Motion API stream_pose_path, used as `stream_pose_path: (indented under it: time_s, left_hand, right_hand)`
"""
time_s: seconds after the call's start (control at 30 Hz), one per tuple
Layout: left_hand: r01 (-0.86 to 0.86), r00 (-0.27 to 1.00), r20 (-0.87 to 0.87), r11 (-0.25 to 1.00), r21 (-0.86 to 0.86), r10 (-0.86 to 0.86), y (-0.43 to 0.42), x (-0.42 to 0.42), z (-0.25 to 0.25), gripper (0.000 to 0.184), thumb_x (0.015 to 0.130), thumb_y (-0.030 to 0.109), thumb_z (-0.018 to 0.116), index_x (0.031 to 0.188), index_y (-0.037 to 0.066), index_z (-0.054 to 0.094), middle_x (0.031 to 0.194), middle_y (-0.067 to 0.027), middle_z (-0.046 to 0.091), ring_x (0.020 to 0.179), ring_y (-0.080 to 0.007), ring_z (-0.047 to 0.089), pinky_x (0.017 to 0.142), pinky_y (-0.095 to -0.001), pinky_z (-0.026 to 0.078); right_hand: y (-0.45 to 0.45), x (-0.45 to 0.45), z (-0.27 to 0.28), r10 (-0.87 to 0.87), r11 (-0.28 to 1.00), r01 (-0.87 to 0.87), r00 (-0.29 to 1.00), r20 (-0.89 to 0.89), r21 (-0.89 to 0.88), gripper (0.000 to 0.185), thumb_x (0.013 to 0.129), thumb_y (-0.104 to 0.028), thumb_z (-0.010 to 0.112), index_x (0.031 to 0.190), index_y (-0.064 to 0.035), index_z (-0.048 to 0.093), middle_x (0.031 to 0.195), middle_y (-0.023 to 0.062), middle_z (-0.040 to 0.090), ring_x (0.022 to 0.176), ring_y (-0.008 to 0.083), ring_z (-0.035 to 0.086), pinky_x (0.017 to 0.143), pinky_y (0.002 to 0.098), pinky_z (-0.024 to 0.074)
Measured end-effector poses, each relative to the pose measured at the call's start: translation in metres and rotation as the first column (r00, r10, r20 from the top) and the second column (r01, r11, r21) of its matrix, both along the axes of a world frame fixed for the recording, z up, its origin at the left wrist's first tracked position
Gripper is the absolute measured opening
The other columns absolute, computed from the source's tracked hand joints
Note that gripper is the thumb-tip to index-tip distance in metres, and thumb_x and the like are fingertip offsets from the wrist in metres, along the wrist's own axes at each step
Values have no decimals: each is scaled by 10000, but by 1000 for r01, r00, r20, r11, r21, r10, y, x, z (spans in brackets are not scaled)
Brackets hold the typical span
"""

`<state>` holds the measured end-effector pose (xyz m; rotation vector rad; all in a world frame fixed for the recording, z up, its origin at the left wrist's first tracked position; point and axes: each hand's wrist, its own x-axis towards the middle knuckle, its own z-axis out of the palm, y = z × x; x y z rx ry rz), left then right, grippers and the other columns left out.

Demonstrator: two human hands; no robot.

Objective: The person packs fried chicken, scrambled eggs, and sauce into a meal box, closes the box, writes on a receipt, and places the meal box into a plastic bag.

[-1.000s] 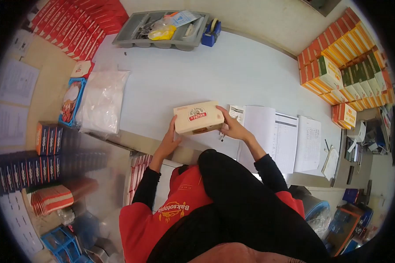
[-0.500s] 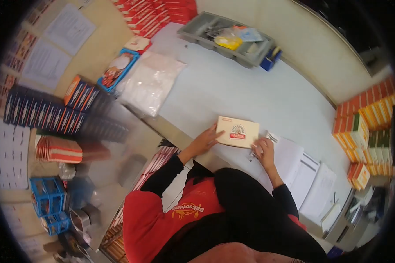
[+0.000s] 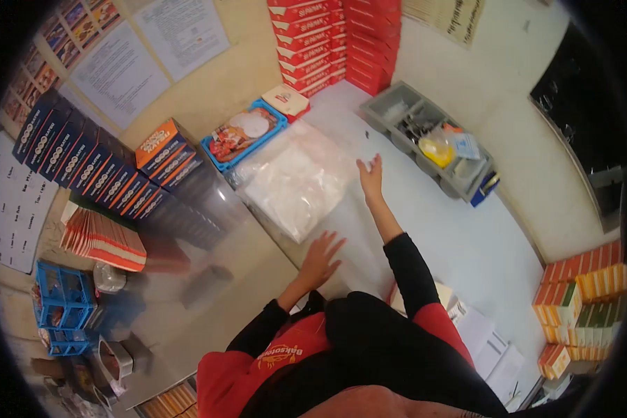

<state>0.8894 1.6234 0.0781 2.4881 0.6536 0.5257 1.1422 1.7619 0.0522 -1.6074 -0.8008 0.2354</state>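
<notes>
My left hand hovers near the front edge of the white table, fingers spread and nothing in them. Farther out, my right hand reaches over the table with its fingers apart, also holding nothing. It is between a stack of clear plastic bags and a grey compartment tray. Small items and a yellow packet lie in the tray. A cream printed box lies close to my body, mostly hidden beneath my right arm.
Red boxes are stacked at the back. A blue basket sits beyond the bags, beside another cream box. Dark blue boxes line the left. Orange and green boxes stand at right, near papers.
Both hands have let go of the cream box. My right hand has stretched forward toward the back of the table; my left has lifted off. The view has turned left.
</notes>
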Motion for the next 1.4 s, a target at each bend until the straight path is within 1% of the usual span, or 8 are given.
stream_pose_path:
  time_s: [0.17,0.23,0.47,0.6,1.03,1.23,1.3,1.4]
  left_hand:
    - [-404,915,8,914,-39,404,65,-34,-18,670,791,175,620,1371,93,297,1397,-216,266,1299,-396,234,1050,-476,212]
    - [-636,712,171,728,-256,681,84,-32,-39,742,761,152,652,1364,6,243,1371,-246,277,1289,-393,244,1049,-450,223]
    - [-455,197,83,166,-875,977,135,-23,-30,836,698,88,731,1329,-69,206,1216,-188,427,1055,-286,479,907,-378,387]
    - [-443,178,56,131,-887,982,152,-35,-39,670,724,140,726,1237,-76,353,1128,-172,487,954,-240,526,802,-337,431]
    - [-689,611,330,689,-226,720,282,-32,44,358,782,192,657,1037,-41,562,917,-206,617,864,-325,594,771,-350,450]
    - [-486,802,393,874,-11,450,281,14,39,508,746,197,691,1182,27,491,1210,-186,497,1123,-350,458,958,-402,355]
    - [-270,823,484,954,-129,298,224,32,48,502,725,175,692,1166,31,500,1203,-183,503,1130,-352,453,955,-400,356]
    - [-68,904,426,997,38,46,152,44,65,486,704,79,661,1166,80,514,1169,-185,510,1141,-363,440,968,-380,354]
  right_hand:
    - [85,36,31,-321,947,273,738,593,172,729,703,-348,712,1274,-15,405,1235,181,499,994,307,580,817,388,478]
    - [84,45,47,488,741,-233,831,266,-630,496,734,-310,690,1127,-40,550,995,119,633,886,269,619,777,374,481]
    - [68,34,74,605,795,-538,732,312,-280,194,864,-229,555,910,-52,617,785,98,652,645,188,597,599,302,466]
    - [21,4,105,655,576,-801,572,-494,-163,290,939,-292,433,1018,-40,552,933,92,662,602,136,551,534,230,431]
    - [-34,-40,172,789,445,-765,89,-607,466,456,935,-357,436,1249,-25,437,1399,110,365,900,179,584,743,309,481]
    - [-51,-68,54,656,335,-941,189,-731,57,326,905,-216,476,1185,-55,519,1289,117,488,1011,263,562,823,398,451]
    - [-49,-78,27,756,612,-633,645,114,-475,293,822,-122,531,1108,-79,577,1089,133,584,974,296,560,798,403,447]
    - [-5,-66,12,592,755,-596,441,675,-273,252,795,-128,531,1030,-69,600,873,159,573,902,321,538,821,400,422]
